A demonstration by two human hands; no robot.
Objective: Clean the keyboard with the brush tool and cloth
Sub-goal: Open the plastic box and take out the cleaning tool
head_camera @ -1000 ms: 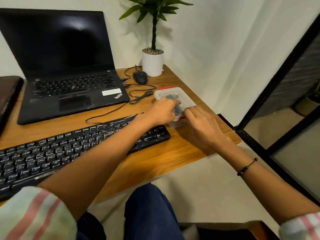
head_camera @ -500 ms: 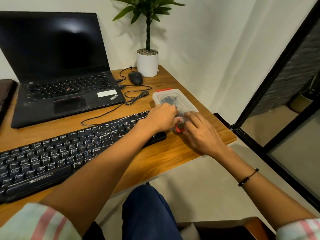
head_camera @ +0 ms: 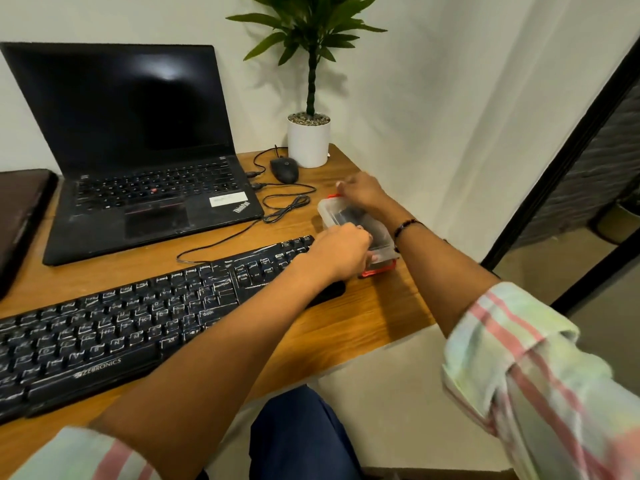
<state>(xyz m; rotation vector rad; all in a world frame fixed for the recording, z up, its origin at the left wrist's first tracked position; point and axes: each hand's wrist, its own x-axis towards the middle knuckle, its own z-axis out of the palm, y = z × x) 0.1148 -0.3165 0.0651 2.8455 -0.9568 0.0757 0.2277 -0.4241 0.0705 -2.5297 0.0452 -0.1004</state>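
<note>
Head view: on the wooden table (head_camera: pixel 363 317), the black keyboard (head_camera: pixel 138 327) lies in front of an open laptop (head_camera: pixel 138 161), with a mouse (head_camera: pixel 284 169) and potted plant (head_camera: pixel 310 133) behind. The left hand (head_camera: pixel 341 252) grips the near end of a clear box (head_camera: pixel 349 220); the right hand (head_camera: pixel 362 192) pinches its far red clip.

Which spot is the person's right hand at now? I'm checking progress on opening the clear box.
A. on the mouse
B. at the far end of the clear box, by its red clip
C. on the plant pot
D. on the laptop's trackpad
B: the right hand is at the far end of the clear box, its fingers at the red clip, while the left hand holds the near end.
</note>
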